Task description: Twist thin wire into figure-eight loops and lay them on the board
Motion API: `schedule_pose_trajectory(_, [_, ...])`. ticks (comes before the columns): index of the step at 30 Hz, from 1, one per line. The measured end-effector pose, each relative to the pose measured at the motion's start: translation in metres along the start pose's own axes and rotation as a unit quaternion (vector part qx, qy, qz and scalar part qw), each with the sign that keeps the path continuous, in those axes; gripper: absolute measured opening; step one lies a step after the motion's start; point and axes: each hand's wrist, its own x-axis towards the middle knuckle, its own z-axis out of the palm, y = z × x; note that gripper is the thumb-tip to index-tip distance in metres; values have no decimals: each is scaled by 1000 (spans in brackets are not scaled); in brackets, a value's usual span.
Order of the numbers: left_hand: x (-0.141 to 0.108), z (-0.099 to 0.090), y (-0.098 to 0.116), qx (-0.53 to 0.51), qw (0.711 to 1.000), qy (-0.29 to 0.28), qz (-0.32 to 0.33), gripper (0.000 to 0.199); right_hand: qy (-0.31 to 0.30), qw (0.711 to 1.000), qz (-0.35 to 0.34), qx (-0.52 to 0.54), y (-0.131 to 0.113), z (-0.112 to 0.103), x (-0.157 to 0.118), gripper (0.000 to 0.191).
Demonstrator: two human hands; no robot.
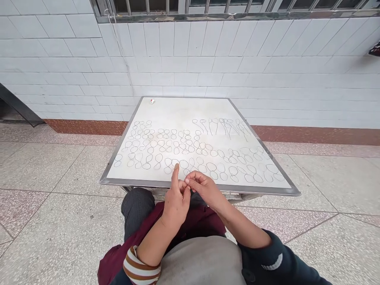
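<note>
My surface (181, 109) is white, with a plain grey edge (136, 182). The thin loops (177, 147) on it are dark. The tiny thing (152, 101) at the back is red and white. My left cuff (142, 266) has brown and white stripes. My right sleeve (287, 265) is very dark blue with a pale grey patch (272, 263). My trouser leg (136, 209) is dark grey with thin stripes. The wall tiles (175, 65) are white. The floor (74, 225) is pale, with speckles and pink bands (20, 213).
</note>
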Motion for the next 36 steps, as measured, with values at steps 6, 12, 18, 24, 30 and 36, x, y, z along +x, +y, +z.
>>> schedule_pose_trajectory(6, [-2, -5, -5, 55, 997, -7, 51, 62, 9, 1000, -11, -3, -2, 6, -1, 23])
schedule_pose_trajectory(12, [-1, -9, -9, 114, 991, -32, 64, 54, 20, 1000, -12, -2, 1, 11, -3, 22])
schedule_pose_trajectory(18, [-3, -13, -14, 104, 992, -42, 48, 56, 9, 1000, 1, -2, 2, 14, -3, 22])
schedule_pose_trajectory(24, [-5, -18, -19, 189, 975, -69, 96, 59, 1, 1000, 0, -21, -1, 14, -4, 23])
schedule_pose_trajectory(30, [-9, -17, -18, 158, 980, -50, 112, 59, -8, 999, -9, -31, -3, 14, -5, 23])
schedule_pose_trajectory(36, [-12, -7, -8, -149, 987, -16, -62, 59, 57, 996, -25, -63, -14, 17, -6, 21])
